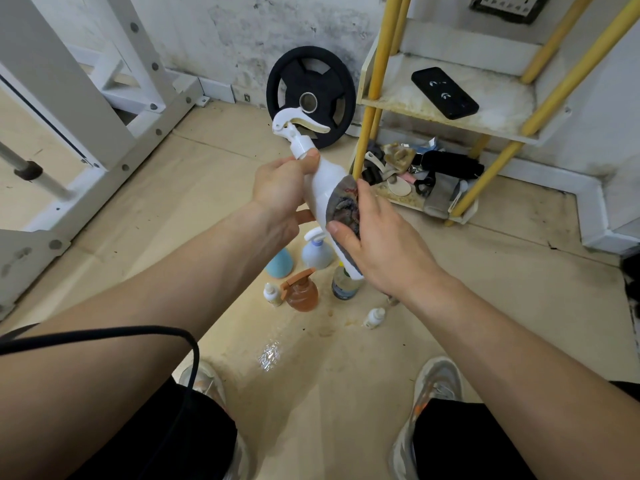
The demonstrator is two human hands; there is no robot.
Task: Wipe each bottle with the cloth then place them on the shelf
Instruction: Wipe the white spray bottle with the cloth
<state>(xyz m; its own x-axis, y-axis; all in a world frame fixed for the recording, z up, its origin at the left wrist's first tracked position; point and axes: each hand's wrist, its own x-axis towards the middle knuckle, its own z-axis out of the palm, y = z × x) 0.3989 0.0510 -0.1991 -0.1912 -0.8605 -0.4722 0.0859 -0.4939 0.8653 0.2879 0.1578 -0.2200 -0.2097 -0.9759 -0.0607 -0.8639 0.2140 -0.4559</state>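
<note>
Our left hand (277, 188) grips the white spray bottle (323, 181) by its neck above the floor (485, 271); our right hand (381, 244) wraps the grey cloth (343, 206) round its body, hiding its base and part of the floor bottles (303, 292)

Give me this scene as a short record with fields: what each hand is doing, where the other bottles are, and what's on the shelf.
left hand: grips the white spray bottle just below its neck, bottle tilted
right hand: holds the grey cloth against the bottle's body
floor: several bottles grouped below the hands, among them an orange pump bottle and a pale blue pump bottle
shelf: yellow posts, right of the hands; a black phone lies on it
stage: wiping, bottle not yet shelved
</note>
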